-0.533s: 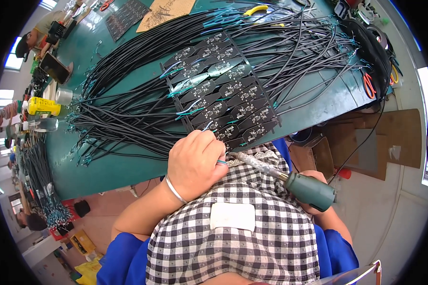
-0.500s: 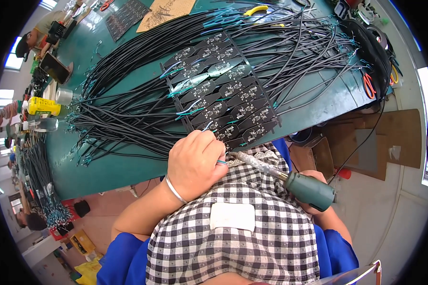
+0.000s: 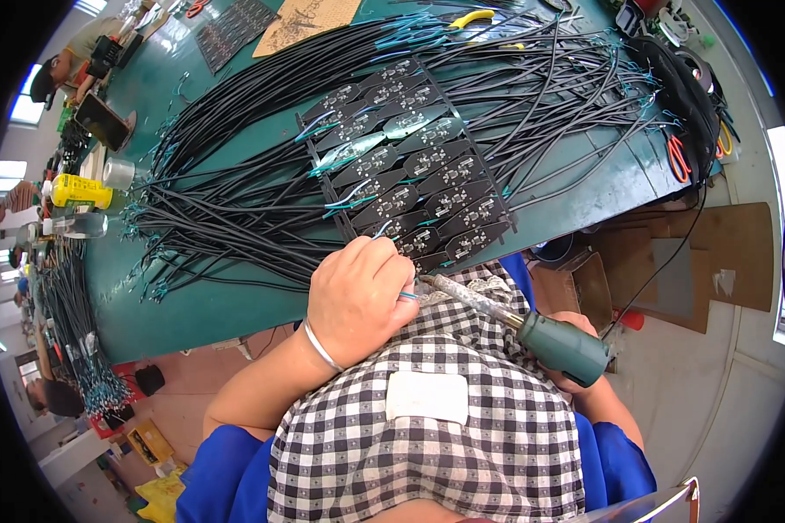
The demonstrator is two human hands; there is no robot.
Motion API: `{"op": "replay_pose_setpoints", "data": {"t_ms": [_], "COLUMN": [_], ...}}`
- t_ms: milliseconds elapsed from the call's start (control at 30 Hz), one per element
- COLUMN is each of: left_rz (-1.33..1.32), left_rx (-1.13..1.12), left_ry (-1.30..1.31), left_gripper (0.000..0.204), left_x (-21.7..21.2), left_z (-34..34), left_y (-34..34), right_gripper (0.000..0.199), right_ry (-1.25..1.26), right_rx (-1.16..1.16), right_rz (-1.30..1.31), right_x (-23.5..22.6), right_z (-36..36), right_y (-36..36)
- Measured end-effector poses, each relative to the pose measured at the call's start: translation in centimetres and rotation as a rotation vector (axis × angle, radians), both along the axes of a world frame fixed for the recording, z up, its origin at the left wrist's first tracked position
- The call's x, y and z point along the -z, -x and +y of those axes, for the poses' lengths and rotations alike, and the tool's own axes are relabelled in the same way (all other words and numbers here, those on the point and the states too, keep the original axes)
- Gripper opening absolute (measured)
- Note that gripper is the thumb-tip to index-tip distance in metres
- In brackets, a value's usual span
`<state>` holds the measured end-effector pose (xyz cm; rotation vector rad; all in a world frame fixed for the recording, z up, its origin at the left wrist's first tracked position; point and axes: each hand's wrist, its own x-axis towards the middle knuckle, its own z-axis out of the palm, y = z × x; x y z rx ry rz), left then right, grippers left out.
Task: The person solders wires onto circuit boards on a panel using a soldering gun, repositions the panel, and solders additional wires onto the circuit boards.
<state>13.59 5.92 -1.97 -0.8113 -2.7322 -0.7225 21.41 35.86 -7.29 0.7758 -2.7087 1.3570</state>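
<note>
My left hand point(image 3: 358, 296) is closed in a pinch at the near edge of a black circuit board panel point(image 3: 432, 163). A thin blue wire end point(image 3: 407, 295) sticks out between its thumb and fingers. My right hand point(image 3: 576, 322) is wrapped round the green handle of a soldering iron point(image 3: 563, 349), which partly covers it. The iron's pale, crusted tip points left, close beside the left fingertips; whether it touches the wire or board I cannot tell. Black cables point(image 3: 235, 222) run from the panel to the left, several with blue and white wires lying on the boards.
More black cables point(image 3: 549, 113) spread to the right on the green table point(image 3: 139, 336). Red-handled scissors point(image 3: 678, 159), yellow-handled pliers point(image 3: 473, 17) and a yellow bottle point(image 3: 80, 192) stand or lie around. The iron's cord point(image 3: 672, 253) hangs at the right. A person point(image 3: 70, 65) sits at the far left.
The soldering iron has shifted very slightly to the left. My left hand stays in its pinch at the panel's near edge.
</note>
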Motion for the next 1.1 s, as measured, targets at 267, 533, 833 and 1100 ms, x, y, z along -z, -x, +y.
{"op": "replay_pose_setpoints", "data": {"t_ms": [267,533,833,1100], "left_rz": [-0.009,-0.011,-0.038,0.005], "left_rx": [0.018,0.016,0.086,0.276], "left_ry": [0.032,0.025,-0.156,0.298], "left_gripper": [0.015,0.017,0.023,0.024], "left_x": [0.0,-0.1,-4.4,-6.5], "left_z": [-0.1,-0.1,-3.5,-6.0], "left_y": [-0.1,-0.2,0.0,-1.5], "right_gripper": [0.026,0.019,0.029,0.073], "right_ry": [0.084,0.347,0.504,0.656], "right_rx": [0.165,0.191,0.209,0.17], "right_rz": [-0.22,-0.424,-0.264,-0.4], "right_x": [-1.5,-2.7,-1.4,0.2], "right_z": [-0.7,-1.2,-2.5,-1.4], "right_y": [0.1,1.3,1.5,1.1]}}
